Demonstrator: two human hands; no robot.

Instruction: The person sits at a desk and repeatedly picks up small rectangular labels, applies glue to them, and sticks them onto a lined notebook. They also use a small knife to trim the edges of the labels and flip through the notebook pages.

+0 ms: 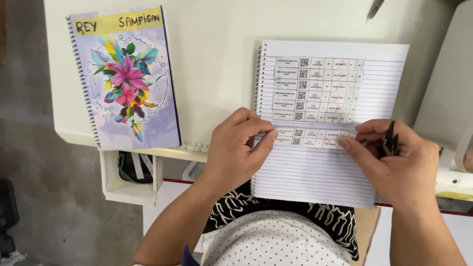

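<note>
Both hands are pinching the ends of a narrow printed label strip (pixel 311 138) and holding it flat against the lined page of an open spiral notebook (pixel 315 177). The left hand (pixel 239 148) closes thumb and forefinger on the strip's left end, and the right hand (pixel 394 160) presses fingertips on the right end while a small dark clip-like tool (pixel 390 143) is tucked between its fingers. Just above the held strip, nearly touching it, sits a stack of similar label strips (pixel 318 88) already stuck on the page in rows. Well off to the left of the left hand lies a closed notebook with a flower cover (pixel 125 79) on the pale table (pixel 217 49). Below that table edge, left of the left forearm, hangs a small white open box (pixel 129 189) with dark contents. Nothing covers the strip but the fingertips themselves.
</note>
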